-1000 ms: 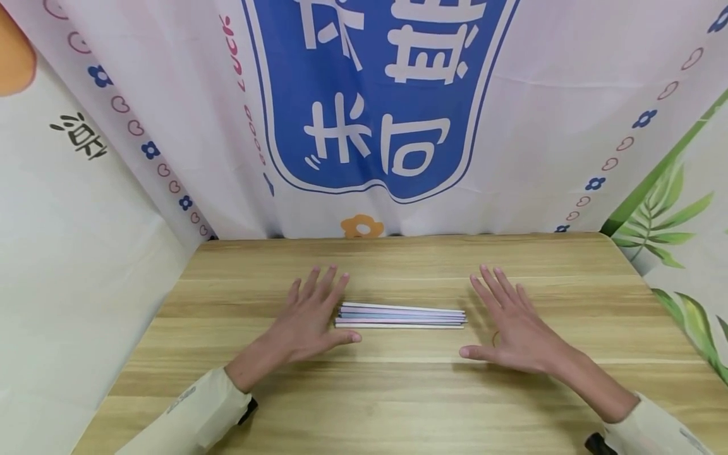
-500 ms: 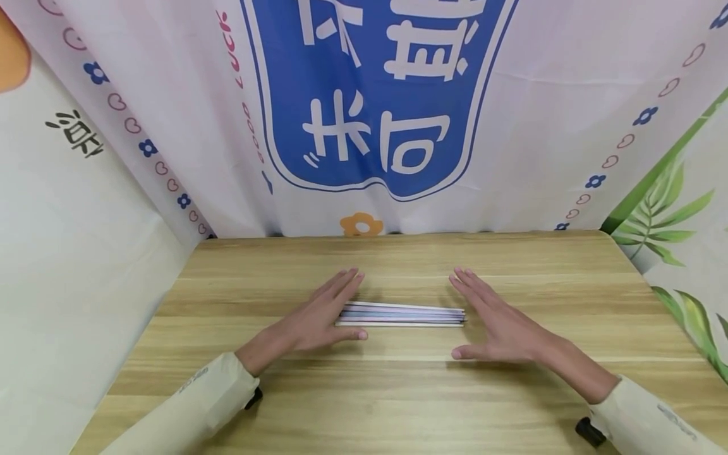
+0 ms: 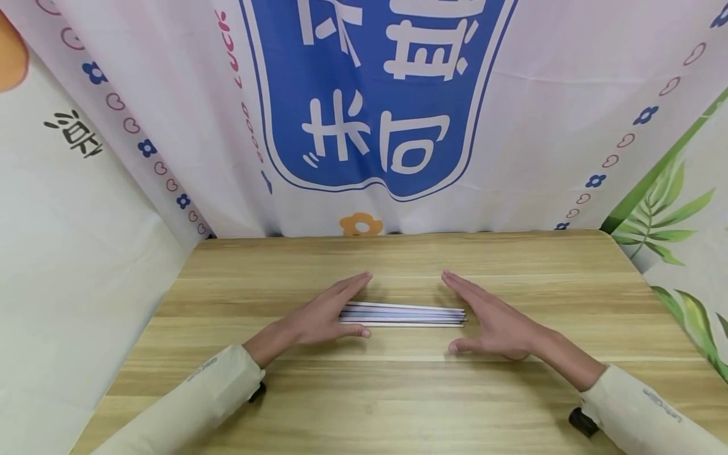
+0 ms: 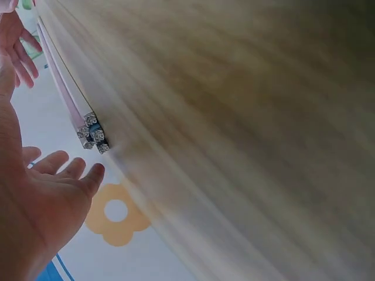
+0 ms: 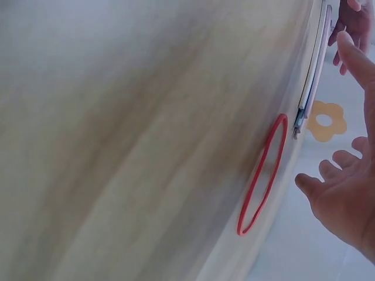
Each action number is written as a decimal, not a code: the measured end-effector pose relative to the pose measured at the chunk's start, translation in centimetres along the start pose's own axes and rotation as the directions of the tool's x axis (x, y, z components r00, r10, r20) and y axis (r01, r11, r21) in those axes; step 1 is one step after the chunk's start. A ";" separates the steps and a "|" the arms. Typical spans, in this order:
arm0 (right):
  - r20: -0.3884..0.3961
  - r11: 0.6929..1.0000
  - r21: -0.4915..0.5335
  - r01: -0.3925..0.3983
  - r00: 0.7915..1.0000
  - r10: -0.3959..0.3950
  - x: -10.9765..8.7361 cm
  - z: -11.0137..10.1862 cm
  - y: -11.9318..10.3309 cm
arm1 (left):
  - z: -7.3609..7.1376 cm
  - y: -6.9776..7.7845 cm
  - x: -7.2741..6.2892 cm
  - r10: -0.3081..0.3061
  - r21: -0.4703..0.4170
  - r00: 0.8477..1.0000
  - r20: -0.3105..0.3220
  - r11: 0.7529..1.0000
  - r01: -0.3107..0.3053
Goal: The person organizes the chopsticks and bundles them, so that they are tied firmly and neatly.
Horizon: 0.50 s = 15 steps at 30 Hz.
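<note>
A bundle of slim pastel sticks (image 3: 406, 315) lies crosswise on the wooden table, white, lilac and bluish. Patterned silver and dark ends show in the left wrist view; their exact kind is unclear. My left hand (image 3: 321, 317) is around the bundle's left end, thumb on the near side and fingers on the far side, straight and not closed on it. My right hand (image 3: 503, 325) stands just off the right end, thumb and fingers spread apart. Beneath that hand a red rubber band (image 5: 285, 120) lies on the table, mostly hidden in the head view.
The wood-grain table (image 3: 364, 404) ends at the back against a printed cloth (image 3: 529, 139) with blue and white lettering. Pale cloth hangs on the left, and a leaf-printed one (image 3: 682, 278) on the right. Dark wrist devices (image 3: 584, 421) show below the sleeves.
Both hands have moved inward toward the bundle, and their spread fingers have drawn together. The left hand now covers the left end of the sticks. The sticks themselves have stayed put.
</note>
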State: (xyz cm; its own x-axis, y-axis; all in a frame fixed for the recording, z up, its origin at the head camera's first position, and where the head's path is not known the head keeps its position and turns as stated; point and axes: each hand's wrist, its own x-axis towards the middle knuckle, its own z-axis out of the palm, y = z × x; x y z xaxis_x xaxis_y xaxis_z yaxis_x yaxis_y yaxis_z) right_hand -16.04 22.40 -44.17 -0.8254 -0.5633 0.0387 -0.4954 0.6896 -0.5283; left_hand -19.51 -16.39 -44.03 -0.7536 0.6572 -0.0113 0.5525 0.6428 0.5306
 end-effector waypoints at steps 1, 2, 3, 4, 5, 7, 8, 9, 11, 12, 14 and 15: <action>0.000 1.000 0.005 0.000 1.000 0.000 0.1 0.0 0.0 | 0.0 0.0 0.1 0.000 -0.003 1.000 -0.002 1.000 0.000; -0.001 1.000 0.014 0.003 1.000 -0.003 0.2 0.0 0.0 | 0.0 0.0 0.1 -0.002 -0.005 1.000 -0.005 1.000 0.002; -0.002 1.000 0.022 0.007 1.000 -0.007 0.2 0.0 0.0 | 0.0 0.0 0.2 -0.005 -0.009 1.000 -0.008 1.000 0.005; -0.004 1.000 0.029 0.012 1.000 -0.012 0.3 0.1 0.0 | 0.0 0.0 0.2 -0.009 -0.017 1.000 -0.011 1.000 0.009; -0.006 0.999 0.034 0.017 1.000 -0.017 0.4 0.1 0.0 | -0.1 0.0 0.3 -0.009 -0.021 1.000 -0.015 1.000 0.008; -0.012 0.999 0.046 0.029 1.000 -0.028 0.6 0.2 0.0 | -0.1 0.1 0.4 -0.005 -0.027 1.000 -0.023 1.000 0.005; -0.016 0.998 0.052 0.034 0.999 -0.033 0.7 0.3 0.0 | -0.1 0.1 0.5 -0.003 -0.031 1.000 -0.025 1.000 0.002; -0.018 0.998 0.056 0.033 0.999 -0.032 0.7 0.3 0.1 | -0.1 0.1 0.5 0.002 -0.032 1.000 -0.028 0.999 -0.003; -0.020 0.997 0.075 0.028 0.999 -0.027 0.9 0.4 0.1 | -0.1 0.1 0.7 0.011 -0.030 1.000 -0.029 0.999 -0.012; -0.020 0.996 0.082 0.026 1.000 -0.024 1.0 0.5 0.1 | 0.0 0.1 0.7 0.015 -0.028 0.999 -0.028 0.999 -0.016; -0.018 0.996 0.091 0.018 1.000 -0.017 1.2 0.6 0.2 | 0.0 0.0 0.9 0.021 -0.027 0.999 -0.026 0.999 -0.022; -0.017 0.995 0.094 0.015 1.000 -0.014 1.3 0.7 0.2 | 0.0 0.0 0.9 0.023 -0.028 0.999 -0.024 0.999 -0.024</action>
State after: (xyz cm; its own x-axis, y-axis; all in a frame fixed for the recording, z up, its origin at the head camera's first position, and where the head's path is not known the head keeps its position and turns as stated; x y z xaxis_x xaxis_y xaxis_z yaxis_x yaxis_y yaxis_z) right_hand -17.07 21.50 -44.81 -0.8229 -0.5651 0.0602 -0.4805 0.6352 -0.6047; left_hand -20.18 -15.77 -44.03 -0.7487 0.6626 0.0211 0.5602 0.6153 0.5546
